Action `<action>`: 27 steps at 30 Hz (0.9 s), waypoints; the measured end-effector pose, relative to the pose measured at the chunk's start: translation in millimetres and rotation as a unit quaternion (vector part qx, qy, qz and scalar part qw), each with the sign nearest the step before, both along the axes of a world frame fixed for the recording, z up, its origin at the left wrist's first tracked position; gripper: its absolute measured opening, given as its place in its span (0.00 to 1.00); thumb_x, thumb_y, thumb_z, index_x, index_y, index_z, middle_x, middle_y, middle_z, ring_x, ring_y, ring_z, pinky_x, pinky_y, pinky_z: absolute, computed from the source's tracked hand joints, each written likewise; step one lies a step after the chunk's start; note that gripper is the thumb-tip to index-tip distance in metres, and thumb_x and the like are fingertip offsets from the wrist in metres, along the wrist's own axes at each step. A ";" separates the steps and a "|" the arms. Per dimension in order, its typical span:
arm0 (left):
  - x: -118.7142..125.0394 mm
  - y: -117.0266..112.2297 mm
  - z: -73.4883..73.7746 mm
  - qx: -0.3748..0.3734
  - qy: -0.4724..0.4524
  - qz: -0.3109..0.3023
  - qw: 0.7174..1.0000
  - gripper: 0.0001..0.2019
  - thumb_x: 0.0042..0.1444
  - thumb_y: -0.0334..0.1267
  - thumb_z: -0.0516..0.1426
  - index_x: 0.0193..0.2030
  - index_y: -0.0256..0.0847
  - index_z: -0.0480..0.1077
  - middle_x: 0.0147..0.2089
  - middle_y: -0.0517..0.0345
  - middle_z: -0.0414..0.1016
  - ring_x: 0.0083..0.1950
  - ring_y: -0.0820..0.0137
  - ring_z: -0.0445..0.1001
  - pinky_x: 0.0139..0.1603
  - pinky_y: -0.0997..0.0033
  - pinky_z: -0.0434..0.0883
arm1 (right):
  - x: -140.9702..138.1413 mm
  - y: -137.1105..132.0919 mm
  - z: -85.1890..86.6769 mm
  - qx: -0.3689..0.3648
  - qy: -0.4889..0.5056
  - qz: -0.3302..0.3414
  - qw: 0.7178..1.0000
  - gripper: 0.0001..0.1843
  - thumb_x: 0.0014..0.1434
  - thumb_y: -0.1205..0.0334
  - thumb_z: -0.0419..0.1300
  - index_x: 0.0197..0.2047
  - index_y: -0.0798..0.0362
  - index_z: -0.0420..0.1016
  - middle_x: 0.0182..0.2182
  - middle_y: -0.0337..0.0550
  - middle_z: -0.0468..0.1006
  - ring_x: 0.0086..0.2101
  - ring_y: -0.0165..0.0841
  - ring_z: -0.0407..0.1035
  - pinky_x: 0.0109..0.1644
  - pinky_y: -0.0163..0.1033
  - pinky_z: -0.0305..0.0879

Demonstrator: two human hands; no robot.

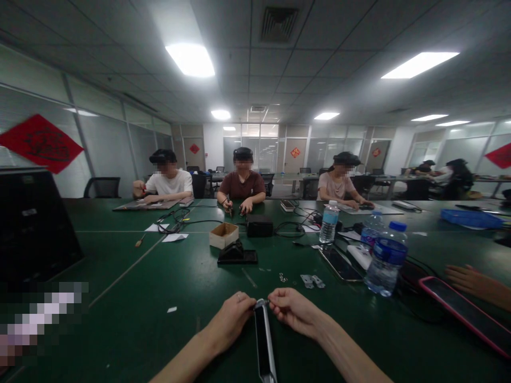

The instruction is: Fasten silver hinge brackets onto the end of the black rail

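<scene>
A long, narrow black-and-silver device (263,340) points away from me on the green table, its far end between my two hands. My left hand (233,319) is closed, with the fingertips pinched against the left side of that far end. On the other side, my right hand (295,314) pinches at the right edge of the same end; whatever small thing is in its fingertips is too small to name. Beyond the hands lie several tiny metal parts (282,277) and small clear plastic bags (312,281).
Ahead stand a black plastic stand (237,256), an open cardboard box (223,235) and a black box (260,226). Water bottles (386,263) and a phone (340,264) are at right, near a co-worker's hand (471,282). A dark monitor (34,229) stands left. Several people sit opposite.
</scene>
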State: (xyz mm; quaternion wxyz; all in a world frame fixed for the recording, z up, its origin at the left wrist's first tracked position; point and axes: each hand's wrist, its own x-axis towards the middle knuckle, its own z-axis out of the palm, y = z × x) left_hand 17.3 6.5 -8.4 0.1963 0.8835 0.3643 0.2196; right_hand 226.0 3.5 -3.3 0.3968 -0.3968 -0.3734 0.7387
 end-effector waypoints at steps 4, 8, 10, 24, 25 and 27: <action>1.3 -3.9 4.3 0.009 0.018 0.002 1.000 0.11 0.62 0.25 0.49 0.44 0.40 0.71 0.42 0.54 0.72 0.44 0.67 0.70 0.46 0.73 0.68 | -6.2 -2.6 -5.1 0.030 -0.019 -0.028 0.999 0.16 0.44 0.60 0.72 0.27 0.58 0.69 0.22 0.36 0.72 0.20 0.20 0.62 0.25 0.26 0.58; -0.5 -4.2 4.2 0.000 0.021 0.002 1.000 0.12 0.63 0.26 0.49 0.45 0.40 0.71 0.43 0.54 0.72 0.45 0.67 0.70 0.46 0.73 0.68 | -5.0 -3.9 -8.7 0.143 -0.122 -0.057 0.981 0.22 0.42 0.49 0.71 0.28 0.57 0.70 0.23 0.37 0.73 0.21 0.24 0.63 0.25 0.30 0.59; -1.4 -3.2 2.2 -0.001 0.020 0.006 1.000 0.12 0.63 0.27 0.49 0.46 0.41 0.71 0.43 0.55 0.72 0.45 0.68 0.69 0.46 0.72 0.68 | -3.5 -4.5 -9.4 0.201 -0.191 -0.072 0.958 0.21 0.45 0.46 0.68 0.30 0.57 0.72 0.24 0.38 0.74 0.23 0.26 0.65 0.27 0.32 0.61; -0.8 -0.4 0.7 -0.006 0.033 0.041 0.999 0.12 0.63 0.30 0.49 0.48 0.41 0.72 0.44 0.54 0.73 0.45 0.67 0.70 0.46 0.71 0.69 | -7.9 -15.9 -3.1 0.337 -0.407 -0.035 0.848 0.11 0.59 0.59 0.57 0.34 0.53 0.79 0.28 0.40 0.78 0.31 0.33 0.71 0.34 0.33 0.63; -0.6 -0.3 0.5 -0.005 0.034 0.043 0.999 0.12 0.64 0.30 0.49 0.48 0.40 0.72 0.44 0.54 0.73 0.45 0.67 0.70 0.46 0.71 0.69 | -8.3 -16.7 -1.0 0.345 -0.412 -0.031 0.843 0.11 0.59 0.59 0.56 0.34 0.53 0.79 0.30 0.40 0.79 0.32 0.33 0.71 0.36 0.33 0.63; 0.0 0.0 0.2 -0.008 0.034 0.045 0.998 0.13 0.64 0.30 0.50 0.48 0.40 0.73 0.44 0.53 0.73 0.45 0.66 0.70 0.46 0.71 0.69 | -8.3 -17.5 2.2 0.363 -0.427 -0.022 0.828 0.11 0.60 0.60 0.55 0.35 0.53 0.78 0.32 0.41 0.79 0.35 0.34 0.72 0.39 0.34 0.63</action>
